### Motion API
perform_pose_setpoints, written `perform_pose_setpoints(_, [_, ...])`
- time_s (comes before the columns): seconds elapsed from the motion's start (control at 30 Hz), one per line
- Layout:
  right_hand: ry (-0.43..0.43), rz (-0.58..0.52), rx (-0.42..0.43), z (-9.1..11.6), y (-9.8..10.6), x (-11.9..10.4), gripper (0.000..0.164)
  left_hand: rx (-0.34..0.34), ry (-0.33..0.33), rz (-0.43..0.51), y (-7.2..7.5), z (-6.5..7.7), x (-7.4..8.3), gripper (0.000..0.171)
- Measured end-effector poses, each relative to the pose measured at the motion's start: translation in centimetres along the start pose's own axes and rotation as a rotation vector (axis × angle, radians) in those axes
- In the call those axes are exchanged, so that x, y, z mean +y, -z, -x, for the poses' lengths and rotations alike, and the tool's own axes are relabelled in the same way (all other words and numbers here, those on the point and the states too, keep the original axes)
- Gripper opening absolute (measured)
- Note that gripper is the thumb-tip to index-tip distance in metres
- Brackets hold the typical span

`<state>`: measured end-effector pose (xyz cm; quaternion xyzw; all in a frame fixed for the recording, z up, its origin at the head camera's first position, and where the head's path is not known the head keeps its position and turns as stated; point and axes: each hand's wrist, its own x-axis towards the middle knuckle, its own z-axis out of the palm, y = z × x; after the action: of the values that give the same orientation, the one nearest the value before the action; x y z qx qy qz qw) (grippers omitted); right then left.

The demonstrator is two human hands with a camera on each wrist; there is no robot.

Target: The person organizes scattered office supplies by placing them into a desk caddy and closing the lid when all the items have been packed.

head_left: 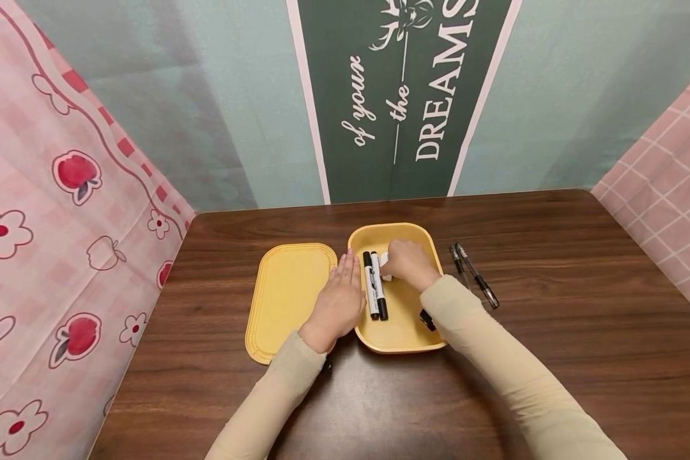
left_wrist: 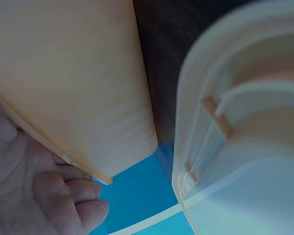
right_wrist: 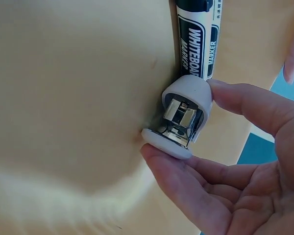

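Observation:
Inside a yellow plastic box [head_left: 399, 329], my right hand [head_left: 411, 260] pinches a small white stapler [right_wrist: 188, 93] between thumb and fingers. The stapler's metal inside shows in the right wrist view, close beside the end of a whiteboard marker [right_wrist: 193, 46]. Two whiteboard markers [head_left: 376, 287] lie side by side along the box's left wall. My left hand [head_left: 340, 295] rests against the left rim of the box with its fingers extended. In the left wrist view those fingers [left_wrist: 90, 213] lie along the rim, beside the box's outer wall [left_wrist: 83, 83].
A yellow lid [head_left: 290, 300] lies on the wooden table [head_left: 552, 268] left of the box, partly behind my left hand. Two black pens [head_left: 478, 278] lie to the right. A black object [head_left: 427, 319] sits in the box near my right sleeve. Fabric hangs around the table.

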<state>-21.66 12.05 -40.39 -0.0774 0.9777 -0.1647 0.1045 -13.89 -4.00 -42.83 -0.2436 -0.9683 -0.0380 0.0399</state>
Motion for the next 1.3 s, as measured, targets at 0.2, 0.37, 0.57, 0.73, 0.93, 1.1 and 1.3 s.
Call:
perform_pose_setpoints(0.2, [0.000, 0.005, 0.005, -0.1, 0.0, 0.1, 0.034, -0.015, 0.006, 0.011, 0.0, 0.0, 0.0, 0.058])
perform_pose_setpoints(0.37, [-0.004, 0.007, -0.003, 0.1, 0.1, 0.0, 0.036, -0.014, 0.002, 0.003, -0.1, 0.0, 0.0, 0.058])
perform_pose_setpoints(0.57, [-0.001, 0.000, -0.006, 0.5, 0.0, 0.0, 0.042, -0.031, 0.003, 0.003, -0.1, 0.1, 0.1, 0.058])
perform_pose_setpoints(0.73, [0.003, -0.025, -0.007, 0.8, 0.1, 0.2, 0.043, -0.039, 0.001, 0.009, -0.1, 0.2, 0.0, 0.058])
perform_pose_setpoints(0.93, [0.033, -0.070, 0.032, 1.2, 1.3, 0.7, 0.043, -0.036, -0.007, 0.014, -0.3, 0.1, 0.0, 0.059])
perform_pose_setpoints(1.1, [0.052, -0.084, 0.110, 1.7, 3.1, 1.1, 0.049, -0.040, -0.004, 0.014, -0.4, 0.1, 0.1, 0.059])
perform_pose_setpoints(1.3, [0.059, -0.118, 0.140, 2.3, 5.1, 1.7, 0.055, -0.037, -0.002, 0.004, -0.4, 0.1, 0.1, 0.059])
